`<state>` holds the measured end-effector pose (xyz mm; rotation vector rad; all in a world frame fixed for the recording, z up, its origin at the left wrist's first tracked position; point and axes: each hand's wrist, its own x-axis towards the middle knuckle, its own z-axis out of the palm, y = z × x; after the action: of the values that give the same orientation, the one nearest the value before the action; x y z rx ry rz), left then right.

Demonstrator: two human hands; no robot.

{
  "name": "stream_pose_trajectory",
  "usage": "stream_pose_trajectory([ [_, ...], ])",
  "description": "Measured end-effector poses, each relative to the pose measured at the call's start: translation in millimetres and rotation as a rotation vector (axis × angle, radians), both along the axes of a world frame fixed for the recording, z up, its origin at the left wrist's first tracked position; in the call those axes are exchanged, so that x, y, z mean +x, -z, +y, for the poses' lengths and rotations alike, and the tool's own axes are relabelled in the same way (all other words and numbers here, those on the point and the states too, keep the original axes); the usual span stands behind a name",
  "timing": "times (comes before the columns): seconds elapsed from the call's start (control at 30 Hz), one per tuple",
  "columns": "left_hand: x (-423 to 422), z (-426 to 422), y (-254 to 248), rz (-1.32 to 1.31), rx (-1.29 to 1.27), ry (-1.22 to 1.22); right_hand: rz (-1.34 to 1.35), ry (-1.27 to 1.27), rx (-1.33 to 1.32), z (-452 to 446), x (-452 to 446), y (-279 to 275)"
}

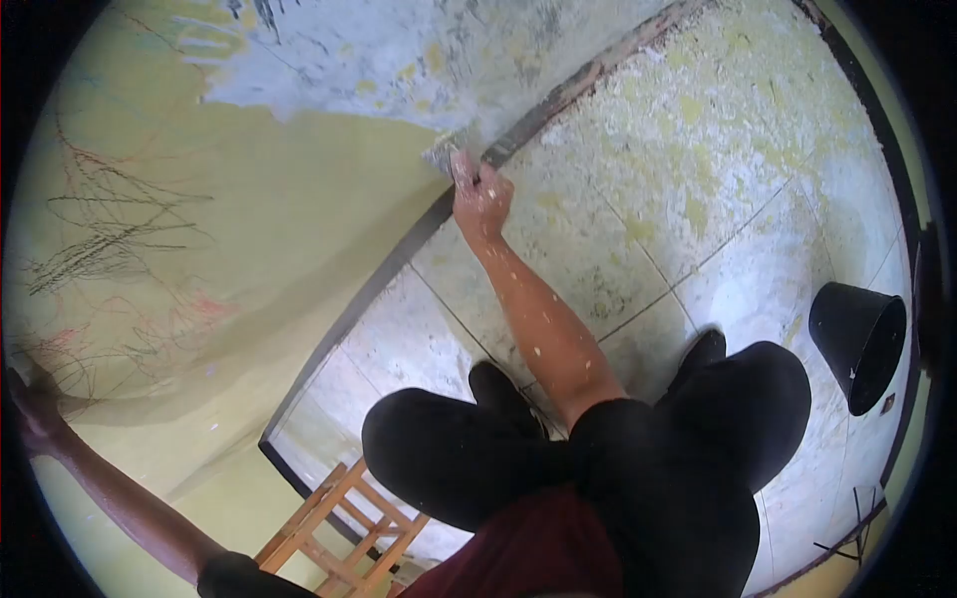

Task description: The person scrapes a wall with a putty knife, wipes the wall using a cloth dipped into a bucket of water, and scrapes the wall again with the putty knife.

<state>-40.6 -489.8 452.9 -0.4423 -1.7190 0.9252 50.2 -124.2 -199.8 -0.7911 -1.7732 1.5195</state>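
Observation:
My right hand (482, 199) is closed around a paint scraper (446, 151), its grip mostly hidden by the fingers. The blade lies against the lower part of the yellow-green wall (299, 179), beside the edge of a stripped whitish patch (339, 60) and just above the dark baseboard (424, 229). Pale flecks spot that hand and forearm. At the far left, my left hand (38, 414) rests on the wall below dark and red scribbles (110, 224); its fingers look stretched out, partly in shadow at the edge of view.
Chips and dust cover the tiled floor (638, 249), thickest at the upper right. A black bucket (842, 334) lies tipped on its side at right. Behind my left knee stands a wooden frame like a stool or ladder (344, 528). My knees are bent in a squat.

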Motion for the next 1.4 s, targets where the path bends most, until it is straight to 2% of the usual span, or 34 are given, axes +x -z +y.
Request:
stream_pose_trajectory([
  [0.07,3.8,1.1,-2.9,0.015,-0.001,-0.004,0.090,0.031,0.084,0.8,23.1,-2.8],
  [0.13,11.0,-3.6,-4.9,0.046,0.011,-0.008,-0.206,-0.024,-0.182,1.2,30.8,5.7],
  [0.17,13.2,-5.1,-4.8,0.050,0.014,-0.009,-0.195,-0.025,-0.177,0.1,11.4,8.0],
  [0.23,7.6,0.4,0.8,0.025,0.014,-0.019,-0.020,0.058,0.117,-5.6,-14.9,-6.2],
  [0.27,1.7,8.0,3.8,0.009,0.008,-0.017,0.031,0.005,-0.086,0.0,-7.9,-18.8],
  [0.3,3.3,9.9,4.5,0.022,0.009,-0.015,0.043,0.009,-0.082,2.4,-3.4,-17.9],
  [0.4,10.8,11.9,5.8,0.049,0.027,-0.020,-0.258,-0.009,-0.035,8.3,26.4,-13.2],
  [0.43,12.3,12.0,7.2,0.057,0.027,-0.017,-0.240,-0.004,-0.023,10.7,11.7,-18.7],
  [0.5,14.1,17.2,11.6,0.059,0.033,-0.031,0.056,0.009,-0.021,1.7,-5.7,-32.6],
  [0.53,9.2,21.6,14.7,0.049,0.031,-0.033,0.034,0.017,0.151,1.2,-15.8,-23.7],
  [0.57,3.4,27.3,19.2,0.044,0.031,-0.034,0.015,0.010,0.146,-2.1,-1.7,-17.2],
  [0.63,9.2,45.3,24.9,0.072,0.047,-0.031,-0.014,-0.017,-0.033,6.3,6.9,-26.8],
  [0.67,11.9,59.3,29.9,0.076,0.052,-0.028,-0.258,-0.052,-0.024,4.9,18.9,-27.9],
  [0.7,21.0,91.7,39.9,0.073,0.059,-0.022,-0.234,-0.049,-0.012,2.8,13.5,-30.7],
  [0.73,32.8,138.8,51.5,0.035,0.096,-0.053,-0.022,-0.027,-0.111,0.1,6.1,-32.6],
  [0.77,41.2,185.1,50.9,0.031,0.163,-0.202,0.178,-0.015,-0.216,-3.9,2.3,-32.9],
  [0.8,43.6,206.3,38.4,0.069,0.297,-0.662,-0.038,0.004,0.176,0.9,-6.4,-39.6],
  [0.83,30.9,174.3,43.0,0.182,0.294,-0.469,-0.064,-0.012,0.172,0.8,8.3,-45.3],
  [0.9,5.0,110.4,51.8,0.371,0.234,-0.052,-0.049,-0.088,-0.003,12.0,7.6,-58.9],
  [0.97,31.4,154.7,65.3,-0.018,-0.050,0.400,-0.037,-0.071,-0.024,3.5,15.6,-34.8],
  [1.0,44.5,192.7,74.8,0.010,-0.041,0.402,-0.111,-0.052,0.003,4.2,17.6,-28.4],
  [1.03,54.6,239.7,87.0,0.136,0.338,-0.114,-0.189,-0.037,0.029,6.2,14.6,-26.6],
  [1.1,42.6,229.4,91.3,0.228,0.700,-0.666,0.113,-0.004,0.178,8.4,-4.3,-52.5],
  [1.13,21.3,173.3,80.8,0.342,0.466,-0.468,0.023,-0.062,0.143,11.7,2.9,-61.8],
  [1.23,18.7,160.6,81.7,0.467,0.231,-0.252,-0.022,-0.110,0.088,12.2,17.0,-55.0],
  [1.3,36.2,176.9,79.5,-0.047,0.041,0.457,0.077,-0.025,-0.116,18.8,21.2,-50.7],
  [1.37,-25.1,117.3,52.1,0.530,0.265,-0.398,0.040,-0.055,-0.102,18.9,4.3,-53.1],
  [1.4,-12.0,152.0,64.3,0.540,0.360,-0.450,0.011,-0.097,0.021,18.4,-10.1,-64.8],
])
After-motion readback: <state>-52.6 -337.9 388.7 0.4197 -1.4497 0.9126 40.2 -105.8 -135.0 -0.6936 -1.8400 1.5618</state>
